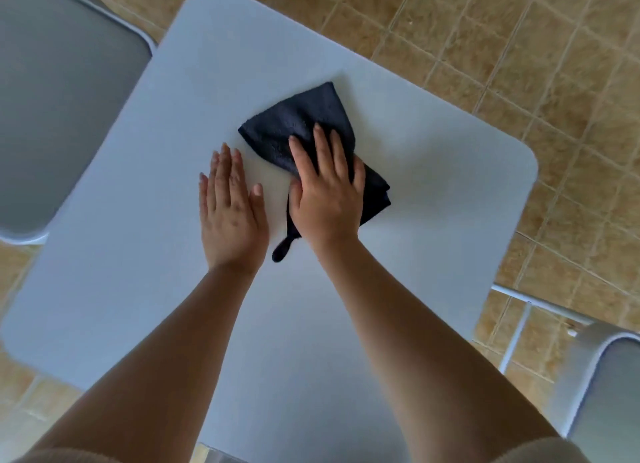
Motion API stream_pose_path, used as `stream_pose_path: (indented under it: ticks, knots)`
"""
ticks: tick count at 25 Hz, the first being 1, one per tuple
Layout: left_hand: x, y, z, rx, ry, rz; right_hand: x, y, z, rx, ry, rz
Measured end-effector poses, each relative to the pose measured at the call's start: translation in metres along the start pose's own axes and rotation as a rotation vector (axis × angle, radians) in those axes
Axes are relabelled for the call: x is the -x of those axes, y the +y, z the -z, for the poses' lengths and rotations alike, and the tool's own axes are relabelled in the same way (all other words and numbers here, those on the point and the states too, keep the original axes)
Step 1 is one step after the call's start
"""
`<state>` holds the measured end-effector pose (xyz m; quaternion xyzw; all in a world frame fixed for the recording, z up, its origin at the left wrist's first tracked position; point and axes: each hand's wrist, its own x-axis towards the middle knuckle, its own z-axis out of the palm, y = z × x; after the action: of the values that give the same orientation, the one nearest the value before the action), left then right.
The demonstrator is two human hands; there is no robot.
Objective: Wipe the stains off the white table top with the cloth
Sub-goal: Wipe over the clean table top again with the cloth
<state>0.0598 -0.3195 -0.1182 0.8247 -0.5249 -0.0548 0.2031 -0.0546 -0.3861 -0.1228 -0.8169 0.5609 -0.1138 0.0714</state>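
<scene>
The right hand [325, 199] is laid flat, palm down, on a dark navy cloth [304, 130], fingers spread and extended, not curled round the fabric; the cloth is pressed to the bench rather than gripped. The cloth is bunched/folded, approx. at the centre of the bench top, slightly toward the far-right side, w/ a small hanging loop [282, 249] trailing from its near edge by the wrist. The left hand [230, 209] is rested flat and open on bare bench just beside the cloth, holding nothing; it is judged to be used as a brace. No stains can be made out on the white bench [433, 192] anywhere in view: the surface is seen as evenly pale, no marks, no wet streaks visible, though faint marks could be lost to the soft lighting and resolution. Progress is therefore judged as mid-wipe or late: the visible top looks clean already, but what is under the cloth and forearms cannot be checked, so a pass over the centre and the near part may be left. Nothing else is carried on the bench. Round it, two grey chairs are seen, one at far left [59, 98], one at near right [609, 393] w/ white metal frame. The floor [519, 46] is laid w/ tan/beige tiles, pale grout lines.
</scene>
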Motion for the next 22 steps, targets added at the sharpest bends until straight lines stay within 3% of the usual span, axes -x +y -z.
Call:
stream_pose_path:
  ticks: [5,9,12,16,19,22]
  knots:
    - [0.013,-0.054,0.010,-0.125,-0.018,0.099,0.070,0.038,0.016,0.083,0.021,0.055]
    - [0.012,-0.057,0.007,-0.133,0.013,0.095,0.015,0.070,0.018,0.137,0.040,-0.265]
    - [0.013,-0.058,0.008,-0.135,0.006,0.092,-0.061,0.058,0.015,0.057,-0.039,-0.363]
    - [0.014,-0.058,0.009,-0.147,-0.029,0.102,-0.099,0.006,-0.006,0.071,-0.061,-0.074]
    - [0.013,-0.059,0.009,-0.146,-0.034,0.110,-0.058,-0.016,-0.017,0.041,0.048,0.211]
    - [0.013,-0.059,0.008,-0.132,-0.027,0.116,0.003,0.006,-0.002,0.032,0.038,0.308]
